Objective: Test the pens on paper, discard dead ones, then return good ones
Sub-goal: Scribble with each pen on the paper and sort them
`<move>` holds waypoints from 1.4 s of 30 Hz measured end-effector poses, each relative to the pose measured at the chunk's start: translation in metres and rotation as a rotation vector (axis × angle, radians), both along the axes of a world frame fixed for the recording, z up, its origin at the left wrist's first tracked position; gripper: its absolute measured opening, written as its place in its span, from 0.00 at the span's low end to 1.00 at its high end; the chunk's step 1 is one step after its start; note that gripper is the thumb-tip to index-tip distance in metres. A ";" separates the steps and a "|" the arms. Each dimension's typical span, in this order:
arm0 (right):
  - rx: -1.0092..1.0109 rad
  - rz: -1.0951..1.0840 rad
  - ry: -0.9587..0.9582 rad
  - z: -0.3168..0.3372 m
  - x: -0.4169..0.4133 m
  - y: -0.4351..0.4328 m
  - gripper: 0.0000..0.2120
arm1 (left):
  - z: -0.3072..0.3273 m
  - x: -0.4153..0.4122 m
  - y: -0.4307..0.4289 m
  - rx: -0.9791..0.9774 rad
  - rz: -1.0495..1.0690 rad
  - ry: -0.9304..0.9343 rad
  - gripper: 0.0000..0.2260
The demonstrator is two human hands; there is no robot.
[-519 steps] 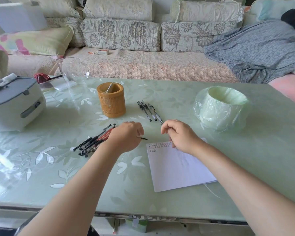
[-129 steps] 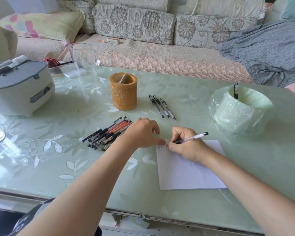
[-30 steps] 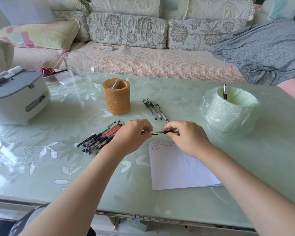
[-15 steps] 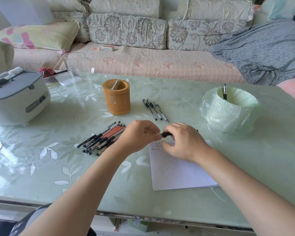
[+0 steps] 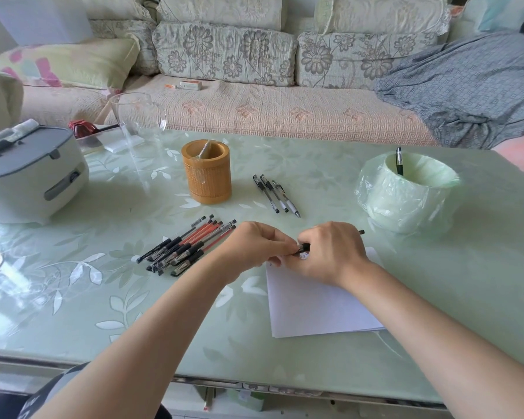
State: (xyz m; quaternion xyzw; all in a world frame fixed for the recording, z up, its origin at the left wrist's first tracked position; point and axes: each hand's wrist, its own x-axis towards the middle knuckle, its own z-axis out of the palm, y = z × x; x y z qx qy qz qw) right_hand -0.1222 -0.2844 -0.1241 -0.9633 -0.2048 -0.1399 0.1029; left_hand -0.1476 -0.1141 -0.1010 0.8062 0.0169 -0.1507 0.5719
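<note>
My right hand (image 5: 330, 252) grips a black pen (image 5: 303, 247) over the top edge of the white paper (image 5: 318, 303); the pen's rear end sticks out past my knuckles. My left hand (image 5: 254, 246) pinches the pen's tip end, the two hands touching. A pile of several black and red pens (image 5: 188, 246) lies left of my left hand. Three pens (image 5: 276, 195) lie side by side behind my hands. A bamboo pen holder (image 5: 207, 172) stands at the middle back. A small bin lined with a green bag (image 5: 406, 192) at the right has one pen standing in it.
A grey-and-white appliance (image 5: 28, 173) sits at the table's left. A clear glass pitcher (image 5: 138, 122) and a red item stand at the back left. A sofa with cushions and a grey blanket runs behind the table. The table's front edge is near my elbows.
My hands have come together and dropped toward the paper's top edge. A second ago the pen was held apart between them; now my left fingers are closed on its tip end.
</note>
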 end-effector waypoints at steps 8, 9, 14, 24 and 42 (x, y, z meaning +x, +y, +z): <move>0.278 0.214 0.180 -0.013 0.014 0.002 0.14 | 0.000 0.018 0.019 0.108 0.251 -0.223 0.03; 0.304 0.197 0.174 -0.016 0.015 0.001 0.16 | 0.000 0.021 0.022 0.098 0.295 -0.251 0.03; 0.368 0.110 0.114 -0.016 0.021 -0.004 0.11 | -0.005 0.033 0.032 0.140 0.337 -0.338 0.03; 0.444 -0.214 0.199 0.010 0.067 0.007 0.09 | -0.030 0.049 0.065 0.935 0.207 -0.410 0.18; 0.292 -0.203 0.251 -0.011 0.108 0.014 0.12 | -0.032 0.055 0.074 0.891 0.146 -0.363 0.13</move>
